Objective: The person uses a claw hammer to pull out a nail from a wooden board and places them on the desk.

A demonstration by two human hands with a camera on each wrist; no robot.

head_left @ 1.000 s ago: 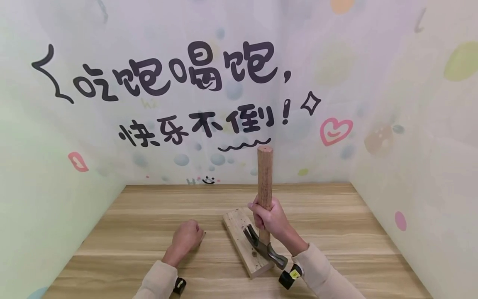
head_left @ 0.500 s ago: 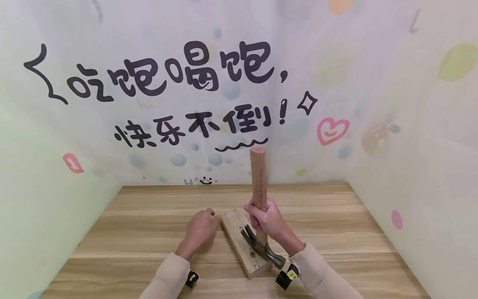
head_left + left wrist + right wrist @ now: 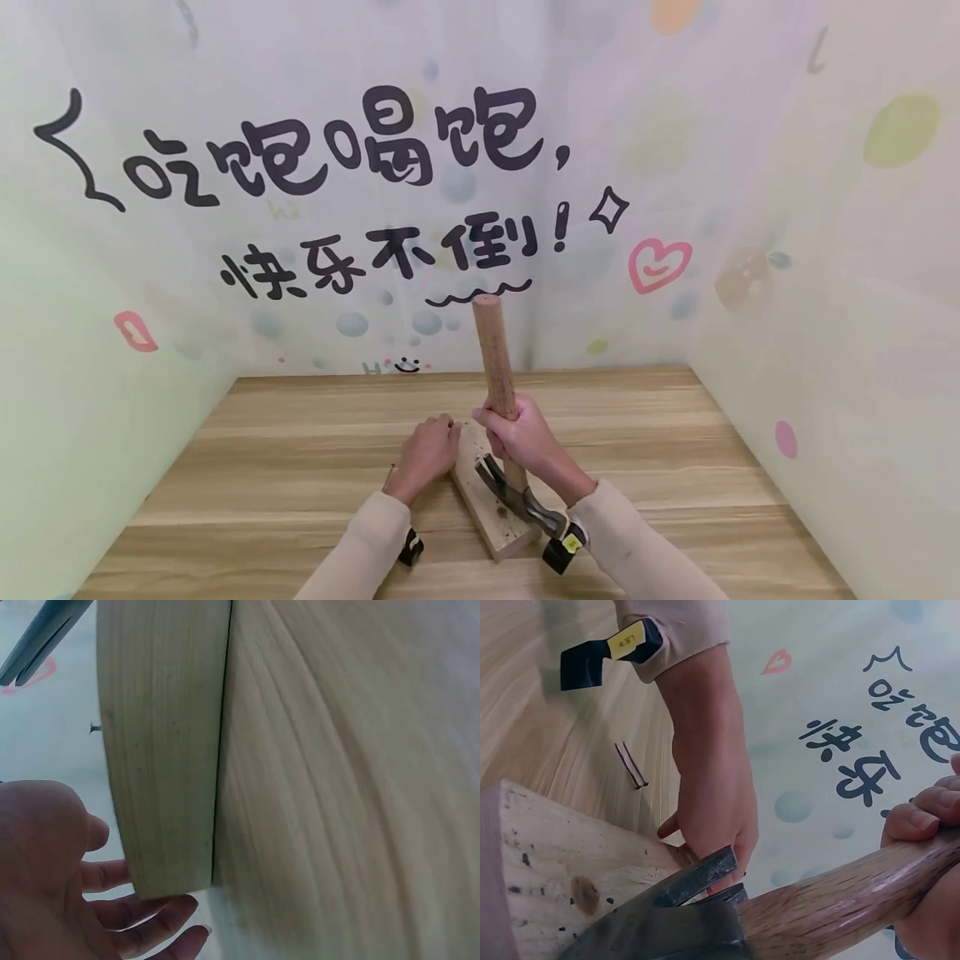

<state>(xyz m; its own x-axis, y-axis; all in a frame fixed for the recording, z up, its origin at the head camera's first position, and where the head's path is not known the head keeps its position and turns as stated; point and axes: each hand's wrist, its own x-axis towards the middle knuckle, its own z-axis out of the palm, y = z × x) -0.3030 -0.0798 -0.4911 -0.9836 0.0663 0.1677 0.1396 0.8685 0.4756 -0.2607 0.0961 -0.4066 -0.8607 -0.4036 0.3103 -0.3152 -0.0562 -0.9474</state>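
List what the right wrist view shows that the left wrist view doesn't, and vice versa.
Only the right wrist view: the hammer's wooden handle, the right grip holding it, loose nails, black wall lettering and the spotted top face of the board.

Only the left wrist view: the board's plain long side. A small nail-like piece juts past the board there; I can't make it out in the other.

Both: the board, the hammer's claw, the left grip, the tabletop.
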